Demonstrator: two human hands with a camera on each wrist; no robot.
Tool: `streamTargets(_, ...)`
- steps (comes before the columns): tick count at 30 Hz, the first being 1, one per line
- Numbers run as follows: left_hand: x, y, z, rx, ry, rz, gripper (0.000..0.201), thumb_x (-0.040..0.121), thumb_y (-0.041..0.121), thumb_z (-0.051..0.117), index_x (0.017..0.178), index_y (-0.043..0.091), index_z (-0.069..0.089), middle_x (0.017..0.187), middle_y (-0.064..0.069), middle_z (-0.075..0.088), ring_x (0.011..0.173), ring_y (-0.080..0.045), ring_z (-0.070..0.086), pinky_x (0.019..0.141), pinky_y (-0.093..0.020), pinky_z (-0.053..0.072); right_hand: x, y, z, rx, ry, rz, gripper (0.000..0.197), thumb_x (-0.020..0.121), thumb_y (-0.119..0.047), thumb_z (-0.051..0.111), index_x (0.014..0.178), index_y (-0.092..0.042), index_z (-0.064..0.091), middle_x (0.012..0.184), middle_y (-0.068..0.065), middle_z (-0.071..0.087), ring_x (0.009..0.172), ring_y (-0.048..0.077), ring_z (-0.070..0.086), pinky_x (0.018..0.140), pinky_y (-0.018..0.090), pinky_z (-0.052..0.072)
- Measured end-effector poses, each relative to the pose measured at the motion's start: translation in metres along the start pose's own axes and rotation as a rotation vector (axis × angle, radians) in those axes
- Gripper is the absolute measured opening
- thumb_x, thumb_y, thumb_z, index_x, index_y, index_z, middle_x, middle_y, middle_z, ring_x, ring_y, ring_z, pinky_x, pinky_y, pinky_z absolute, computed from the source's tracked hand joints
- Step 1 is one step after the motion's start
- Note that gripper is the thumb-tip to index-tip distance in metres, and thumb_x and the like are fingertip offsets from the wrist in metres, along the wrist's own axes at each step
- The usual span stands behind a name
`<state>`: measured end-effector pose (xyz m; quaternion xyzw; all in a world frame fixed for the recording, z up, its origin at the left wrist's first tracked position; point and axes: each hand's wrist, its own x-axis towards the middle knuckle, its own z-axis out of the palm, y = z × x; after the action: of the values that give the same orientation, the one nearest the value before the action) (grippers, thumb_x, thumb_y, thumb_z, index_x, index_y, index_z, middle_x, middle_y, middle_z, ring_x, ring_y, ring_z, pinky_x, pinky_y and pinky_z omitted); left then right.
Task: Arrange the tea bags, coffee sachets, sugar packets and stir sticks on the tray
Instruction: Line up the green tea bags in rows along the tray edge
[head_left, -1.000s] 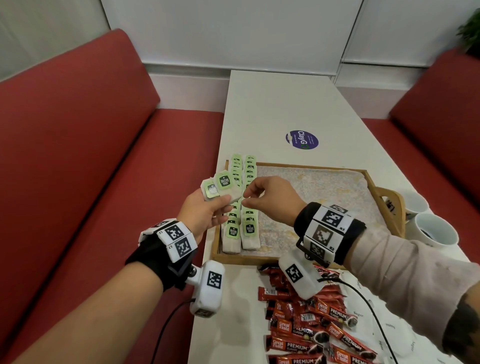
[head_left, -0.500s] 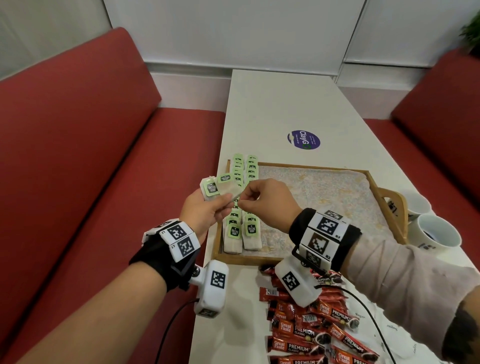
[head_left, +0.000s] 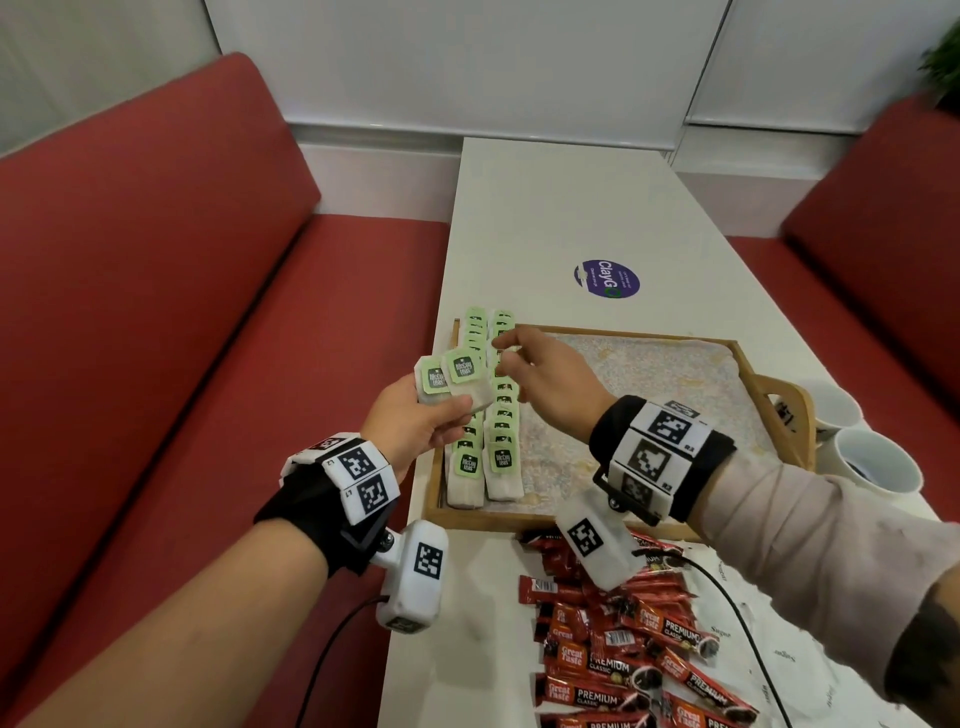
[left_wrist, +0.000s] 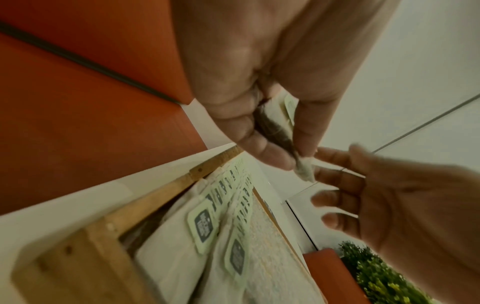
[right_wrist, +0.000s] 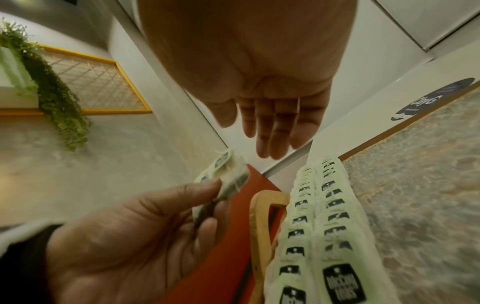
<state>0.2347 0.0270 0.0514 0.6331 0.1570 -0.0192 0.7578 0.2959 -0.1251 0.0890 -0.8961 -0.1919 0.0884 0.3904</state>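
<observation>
Tea bags (head_left: 487, 415) lie in two rows at the tray's (head_left: 597, 521) left edge; coffee sachets (head_left: 623, 654) nearer.

I log the following: white counter (head_left: 545, 218), long, running toward 12 o'clock. Round purple sticker (head_left: 607, 279) on it at 12 o'clock. Two white cups (head_left: 878, 460) at 3 o'clock, side by side. Red bench seats (head_left: 156, 291) at 9 and 3 o'clock. Green plant (head_left: 943, 67) at 2 o'clock. White wall panels (head_left: 467, 62) behind.

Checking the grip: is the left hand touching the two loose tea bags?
Touching. Right wrist view shows the left hand pinching the tea bags between thumb and fingers.
</observation>
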Motion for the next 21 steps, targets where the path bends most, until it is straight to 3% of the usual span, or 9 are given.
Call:
streamTargets(3,-0.001,0.001,0.000,0.077,-0.058,0.014,0.021,0.086,-0.002,0.063,0.102,0.011,0.059,0.084,-0.002,0.066,0.064,-0.004,0.063,0.057,-0.016,0.053,0.003,-0.006,-0.003,0.051,-0.119,-0.005,0.044,0.094,-0.033,0.057,0.134,-0.017,0.046,0.103,-0.003,0.060,0.091,0.014,0.059,0.085,0.029,0.046)
streamTargets(5,-0.002,0.001,0.000,0.122,-0.089,0.023,0.022,0.085,-0.002,0.064,0.098,0.014,0.059,0.082,0.000,0.066,0.064,-0.004,0.063,0.058,-0.017,0.053,0.006,-0.006,-0.003,0.033,-0.170,-0.021,0.044,0.089,-0.027,0.065,0.129,-0.016,0.051,0.086,-0.006,0.058,0.079,0.010,0.057,0.078,0.026,0.046)
streamTargets(7,0.000,0.000,-0.002,0.137,-0.104,0.019,0.021,0.085,-0.002,0.064,0.099,0.013,0.059,0.083,-0.002,0.066,0.067,-0.007,0.063,0.058,-0.018,0.053,0.007,-0.005,-0.002,0.014,-0.186,-0.038,0.027,0.086,-0.017,0.068,0.112,-0.014,0.062,0.070,-0.007,0.053,0.063,0.007,0.050,0.068,0.024,0.043)
streamTargets(9,0.001,-0.003,-0.003,0.139,-0.089,0.010,0.016,0.088,0.001,0.061,0.101,0.011,0.058,0.083,-0.003,0.065,0.067,-0.007,0.063,0.060,-0.018,0.055,0.008,-0.003,-0.001,0.019,-0.188,-0.039,0.012,0.086,-0.012,0.068,0.098,-0.009,0.067,0.071,-0.001,0.058,0.064,0.012,0.052,0.070,0.032,0.047)
streamTargets(12,0.004,-0.006,-0.006,0.113,-0.019,-0.014,0.012,0.096,0.010,0.052,0.107,0.005,0.054,0.084,-0.003,0.063,0.064,-0.007,0.063,0.061,-0.022,0.056,0.005,0.004,0.001,0.037,-0.199,0.009,0.003,0.087,-0.010,0.066,0.089,-0.011,0.065,0.071,0.003,0.061,0.064,0.016,0.059,0.073,0.036,0.053)
streamTargets(18,0.003,-0.006,-0.009,0.111,0.012,-0.048,0.017,0.099,0.017,0.047,0.109,0.006,0.054,0.091,-0.003,0.063,0.075,-0.012,0.062,0.054,-0.018,0.055,-0.009,0.021,0.006,-0.153,-0.452,0.086,0.012,0.088,-0.010,0.065,0.093,-0.016,0.057,0.066,-0.007,0.058,0.057,0.008,0.058,0.062,0.022,0.047)
streamTargets(21,0.002,-0.007,-0.009,0.120,0.014,-0.051,0.013,0.098,0.018,0.049,0.105,0.009,0.056,0.092,-0.002,0.064,0.077,-0.011,0.062,0.054,-0.018,0.054,-0.012,0.024,0.013,-0.222,-0.555,0.078,0.013,0.089,-0.010,0.064,0.092,-0.019,0.056,0.072,-0.006,0.059,0.063,0.013,0.061,0.068,0.025,0.049)
